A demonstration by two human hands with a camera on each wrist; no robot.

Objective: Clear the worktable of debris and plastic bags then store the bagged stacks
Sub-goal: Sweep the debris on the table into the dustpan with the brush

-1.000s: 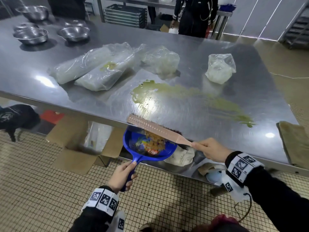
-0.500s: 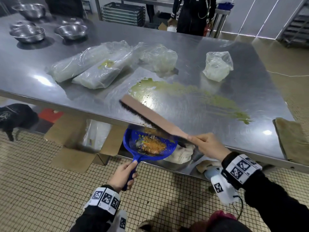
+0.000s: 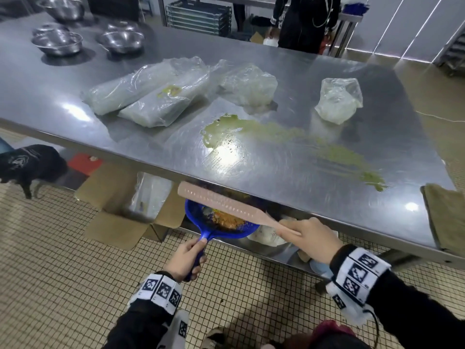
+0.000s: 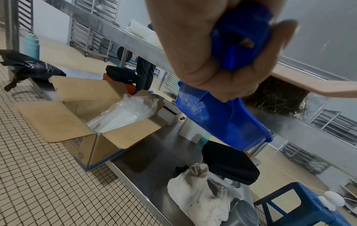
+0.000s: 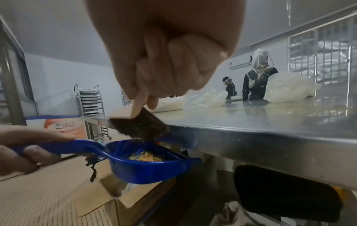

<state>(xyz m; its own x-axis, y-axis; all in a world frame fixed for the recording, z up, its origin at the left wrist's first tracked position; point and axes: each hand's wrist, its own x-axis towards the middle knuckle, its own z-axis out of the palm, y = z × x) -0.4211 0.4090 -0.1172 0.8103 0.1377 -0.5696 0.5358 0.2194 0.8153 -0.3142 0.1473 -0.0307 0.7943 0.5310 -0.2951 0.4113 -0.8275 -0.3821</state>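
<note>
So the brush (image 3: 226, 206) has swung back down from over the tabletop and its bristles now hang right over the blue dustpan (image 3: 219, 222), bottom centre of the head view. Right hand (image 3: 308, 238) is clamped on the brush handle, left hand (image 3: 186, 258) is wrapped round the dustpan handle, holding the pan just under the worktable (image 3: 289, 172) edge. Orange crumbs are already sitting in the pan, so that pass looks landed. Still plenty left I'd say: a green smear (image 3: 276, 137) runs across the middle of the table, and the bagged stacks (image 3: 151, 94) lie untouched in the upper left, with the loose plastic bags (image 3: 338, 99) further right.
</note>
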